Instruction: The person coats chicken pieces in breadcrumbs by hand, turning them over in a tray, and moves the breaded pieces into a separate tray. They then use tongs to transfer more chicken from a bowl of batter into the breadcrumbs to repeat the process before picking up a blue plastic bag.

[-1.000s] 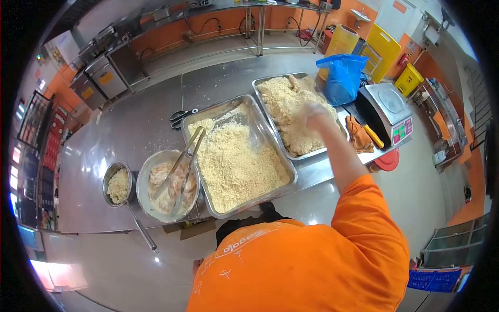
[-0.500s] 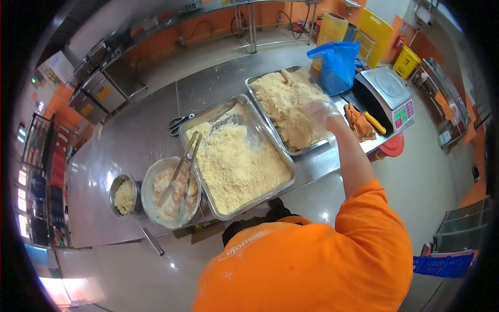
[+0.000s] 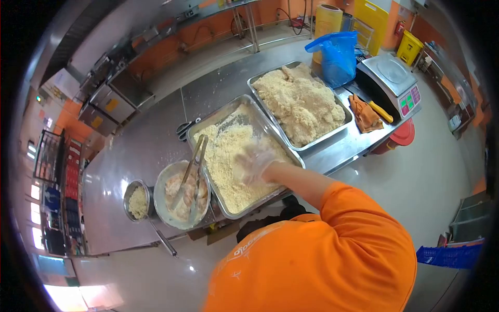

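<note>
My right hand (image 3: 257, 164), in a clear plastic glove, reaches into a metal tray (image 3: 250, 104) of pale yellow breading (image 3: 223, 171). Its fingers look spread over the crumbs, slightly blurred, and I see nothing held in them. My left hand is out of sight. Left of the tray stands a bowl (image 3: 161, 210) of raw meat pieces in pale, wet batter. Metal tongs (image 3: 192, 166) lean in that bowl, with their joined end over the breading tray. Behind and to the right, a second tray (image 3: 325, 139) is heaped with breaded pieces (image 3: 299, 101).
A long-handled strainer (image 3: 138, 202) with crumbs rests at the left, its handle over the table edge. Black scissors (image 3: 184, 128) lie behind the trays. A blue bag (image 3: 337, 60), an orange cloth (image 3: 365, 113), a yellow-handled tool (image 3: 381, 111) and a scale (image 3: 392, 78) occupy the right.
My right hand has moved left and nearer, from the tray of breaded pieces to the breading tray. The whole view has shifted slightly.
</note>
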### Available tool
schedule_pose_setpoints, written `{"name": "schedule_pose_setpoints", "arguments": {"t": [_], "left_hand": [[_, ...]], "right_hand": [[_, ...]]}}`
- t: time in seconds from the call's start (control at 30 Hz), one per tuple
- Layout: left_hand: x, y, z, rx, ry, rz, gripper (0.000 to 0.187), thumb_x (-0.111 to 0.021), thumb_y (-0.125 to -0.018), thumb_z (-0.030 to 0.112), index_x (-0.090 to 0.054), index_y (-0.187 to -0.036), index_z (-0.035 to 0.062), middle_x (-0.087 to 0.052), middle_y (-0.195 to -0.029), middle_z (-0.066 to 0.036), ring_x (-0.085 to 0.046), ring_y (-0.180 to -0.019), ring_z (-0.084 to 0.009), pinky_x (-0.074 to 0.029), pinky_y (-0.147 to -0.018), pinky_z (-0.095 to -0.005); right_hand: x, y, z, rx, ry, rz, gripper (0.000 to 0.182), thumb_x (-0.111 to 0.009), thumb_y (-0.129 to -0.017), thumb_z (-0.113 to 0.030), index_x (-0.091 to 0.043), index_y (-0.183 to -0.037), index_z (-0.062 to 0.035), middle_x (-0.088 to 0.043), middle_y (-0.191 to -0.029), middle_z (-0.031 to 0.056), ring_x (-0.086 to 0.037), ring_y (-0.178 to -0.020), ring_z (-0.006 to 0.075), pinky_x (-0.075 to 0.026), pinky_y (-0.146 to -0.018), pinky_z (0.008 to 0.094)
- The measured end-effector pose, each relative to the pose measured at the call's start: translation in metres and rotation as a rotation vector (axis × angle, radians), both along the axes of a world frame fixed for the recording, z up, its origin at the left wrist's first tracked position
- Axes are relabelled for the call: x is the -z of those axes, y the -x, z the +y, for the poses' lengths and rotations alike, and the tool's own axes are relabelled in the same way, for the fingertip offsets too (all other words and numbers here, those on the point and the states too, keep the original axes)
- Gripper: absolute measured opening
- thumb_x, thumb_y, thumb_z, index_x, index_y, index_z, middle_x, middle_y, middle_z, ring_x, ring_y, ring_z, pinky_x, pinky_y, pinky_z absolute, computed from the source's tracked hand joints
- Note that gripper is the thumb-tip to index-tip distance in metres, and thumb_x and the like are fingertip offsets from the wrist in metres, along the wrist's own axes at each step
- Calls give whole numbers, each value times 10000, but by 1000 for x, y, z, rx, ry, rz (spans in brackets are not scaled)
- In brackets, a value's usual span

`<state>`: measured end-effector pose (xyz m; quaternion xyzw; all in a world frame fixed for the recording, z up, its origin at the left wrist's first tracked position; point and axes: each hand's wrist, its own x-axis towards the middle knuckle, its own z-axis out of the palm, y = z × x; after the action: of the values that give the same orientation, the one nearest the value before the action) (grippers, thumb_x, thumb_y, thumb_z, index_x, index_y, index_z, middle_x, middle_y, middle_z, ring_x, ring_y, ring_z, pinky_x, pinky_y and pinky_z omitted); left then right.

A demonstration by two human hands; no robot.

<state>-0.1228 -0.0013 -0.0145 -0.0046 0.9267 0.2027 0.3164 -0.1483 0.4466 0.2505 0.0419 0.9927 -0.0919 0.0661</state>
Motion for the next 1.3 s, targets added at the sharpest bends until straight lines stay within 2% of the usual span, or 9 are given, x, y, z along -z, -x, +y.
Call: {"name": "schedule_pose_setpoints", "arguments": {"t": [0.2,0.33,0.4,0.5,0.6,0.97,1.07,1.17,1.3], "left_hand": [[0,4,1,12,16,-6,418,-484,-808,388,-511,-925,-11,-580,-808,-201,-563,-776,-322,-436,-662,-387],[2,2,-1,1,9,-10,417,-484,-807,388,-511,-923,-12,-580,-809,-203,-563,-776,-324,-435,-663,-387],[5,0,-4,-7,3,-11,417,-483,-807,388,-511,-922,-12,-580,-809,-203,-562,-777,-326,-435,-663,-388],[7,-5,-6,-21,-6,-17,417,-483,-807,387,-511,-920,-12,-579,-809,-204,-562,-777,-327,-434,-663,-388],[9,-10,-8,-31,-8,-25,416,-483,-807,387,-511,-919,-13,-579,-809,-205,-561,-778,-329,-434,-664,-388],[27,-19,-10,-38,2,-47,415,-481,-807,386,-512,-913,-14,-577,-810,-208,-559,-780,-336,-432,-666,-390],[20,-19,-5,-44,-6,-38,415,-481,-807,386,-512,-911,-14,-577,-810,-209,-559,-781,-338,-432,-666,-390],[13,-20,0,-57,-14,-24,415,-480,-807,386,-512,-909,-15,-576,-810,-210,-558,-781,-340,-431,-667,-391],[-15,-24,15,-95,-12,-2,414,-480,-807,385,-513,-907,-15,-576,-810,-211,-557,-782,-342,-431,-668,-391]], "right_hand": [[35,46,-26,-271,7,-143,409,-407,-806,-386,-529,-1086,-113,-511,-1096,161,-501,-1013,310,-412,-806,365],[83,55,-3,-213,104,78,336,-431,-826,-365,-590,-968,-106,-585,-888,139,-581,-780,247,-457,-677,294],[-2,33,16,126,422,-192,313,-472,-823,-338,-569,-1005,-103,-582,-886,134,-572,-749,231,-452,-686,289],[-12,3,58,347,1164,266,198,-398,-793,-51,-496,-962,-14,-547,-879,96,-507,-894,201,-450,-725,288],[-36,-15,119,285,1673,559,236,-563,-787,-173,-503,-967,-34,-551,-912,81,-497,-861,165,-430,-723,308],[-31,-26,222,582,214,199,239,-424,-803,-161,-489,-1005,-51,-506,-1051,102,-466,-992,252,-405,-788,335],[-29,-19,206,535,-476,16,265,-395,-806,-170,-488,-1032,-66,-481,-1121,105,-438,-1058,271,-378,-842,349],[-32,-18,181,715,-178,344,349,-367,-829,-236,-422,-1161,-144,-391,-1237,78,-324,-1179,241,-224,-974,415],[-31,-2,150,512,-477,116,439,-302,-850,-305,-264,-1283,-246,-211,-1358,43,-164,-1263,219,-93,-1016,458]]}}
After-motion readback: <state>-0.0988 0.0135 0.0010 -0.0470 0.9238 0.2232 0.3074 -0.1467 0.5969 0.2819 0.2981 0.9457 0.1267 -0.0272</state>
